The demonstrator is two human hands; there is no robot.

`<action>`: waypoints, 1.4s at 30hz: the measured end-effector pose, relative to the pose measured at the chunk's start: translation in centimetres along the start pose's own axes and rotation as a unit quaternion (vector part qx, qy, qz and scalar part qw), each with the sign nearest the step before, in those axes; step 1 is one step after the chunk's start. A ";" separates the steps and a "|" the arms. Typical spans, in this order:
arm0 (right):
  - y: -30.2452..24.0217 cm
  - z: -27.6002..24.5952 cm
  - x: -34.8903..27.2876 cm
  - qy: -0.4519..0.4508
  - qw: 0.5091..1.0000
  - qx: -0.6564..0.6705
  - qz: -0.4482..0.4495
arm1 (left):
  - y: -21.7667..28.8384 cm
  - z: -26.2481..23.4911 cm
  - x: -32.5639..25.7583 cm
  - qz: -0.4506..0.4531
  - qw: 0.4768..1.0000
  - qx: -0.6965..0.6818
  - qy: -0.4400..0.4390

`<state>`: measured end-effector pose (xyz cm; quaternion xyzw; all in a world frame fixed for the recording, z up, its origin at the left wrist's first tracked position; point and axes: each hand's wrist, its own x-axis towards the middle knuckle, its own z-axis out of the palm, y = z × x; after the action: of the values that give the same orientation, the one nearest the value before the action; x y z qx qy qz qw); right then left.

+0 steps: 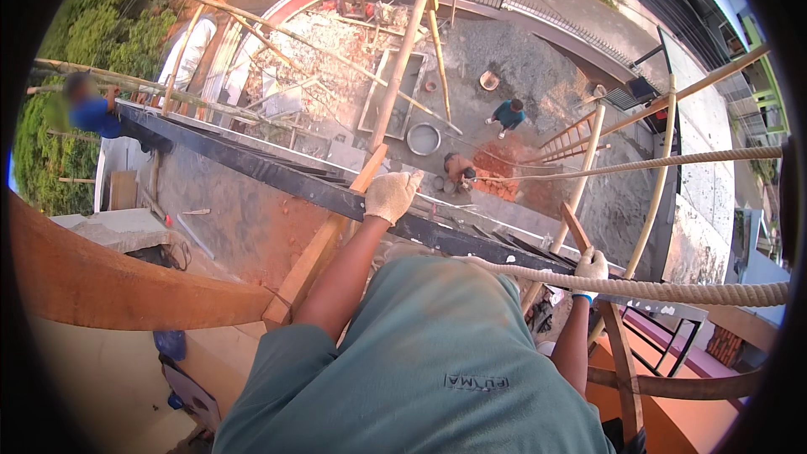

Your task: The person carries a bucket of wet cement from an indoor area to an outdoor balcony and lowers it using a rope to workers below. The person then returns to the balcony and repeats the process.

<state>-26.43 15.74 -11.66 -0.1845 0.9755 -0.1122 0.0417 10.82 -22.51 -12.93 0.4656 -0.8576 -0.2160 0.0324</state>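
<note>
I look straight down from high up on a structure, with my grey-green shirt filling the lower middle. My left hand (pixel 391 195), in a pale work glove, is closed over the top edge of a long black steel beam (pixel 252 166), right beside the end of a slanted wooden plank (pixel 315 256). My right hand (pixel 591 266), in a white glove with a blue cuff, grips a reddish wooden strut (pixel 620 353). A thick tan rope (pixel 698 291) crosses just over that wrist.
A second rope (pixel 647 165) runs to the right. Bamboo poles (pixel 403 50) form scaffolding. A person in blue (pixel 94 113) stands at the beam's far left. Far below, two people (pixel 507 113) (pixel 459 171) are near a round basin (pixel 423 139), rubble and gravel.
</note>
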 end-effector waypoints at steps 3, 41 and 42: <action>0.2 0.7 0.3 0.014 0.999 -0.029 -0.019 | -0.3 -0.5 0.5 0.023 1.000 0.019 0.006; -1.7 -0.9 0.7 -0.003 1.000 -0.027 -0.013 | 1.4 -2.0 1.3 -0.041 0.998 -0.034 -0.021; -1.6 -0.8 0.5 0.008 1.000 -0.021 -0.021 | 1.4 -2.0 1.3 -0.042 0.998 -0.031 -0.027</action>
<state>-26.42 14.25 -10.51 -0.2050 0.9738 -0.0945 0.0272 9.55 -23.59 -10.73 0.4940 -0.8306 -0.2565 0.0149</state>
